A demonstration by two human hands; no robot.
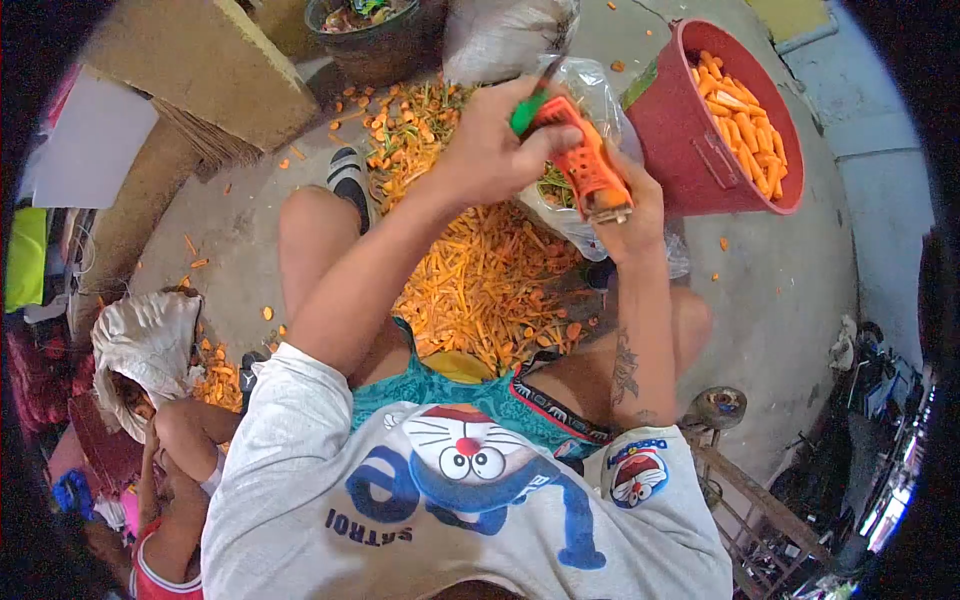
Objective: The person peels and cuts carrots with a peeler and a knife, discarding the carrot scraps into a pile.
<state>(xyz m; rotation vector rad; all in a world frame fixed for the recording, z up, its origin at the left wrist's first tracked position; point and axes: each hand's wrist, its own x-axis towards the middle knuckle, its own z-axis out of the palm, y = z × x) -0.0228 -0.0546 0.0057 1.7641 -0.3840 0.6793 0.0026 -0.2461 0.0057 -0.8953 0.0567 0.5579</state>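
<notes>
Hands (pixel 495 145) close around the orange perforated tool (pixel 588 172), holding it between them above orange peelings (pixel 480 280)

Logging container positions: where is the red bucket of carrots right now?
In the head view, the red bucket sits upper right, beside the plastic bag and farther right than the right hand.

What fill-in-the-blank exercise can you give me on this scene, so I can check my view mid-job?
The left hand holds a small handle coloured ____.
The right hand holds an orange-red plastic piece dotted with ____.
The bucket of peeled carrots is coloured ____.
As the person sees it, the heap of peelings lies to the ____ of the bucket.

Missing words: green; holes; red; left.
</notes>
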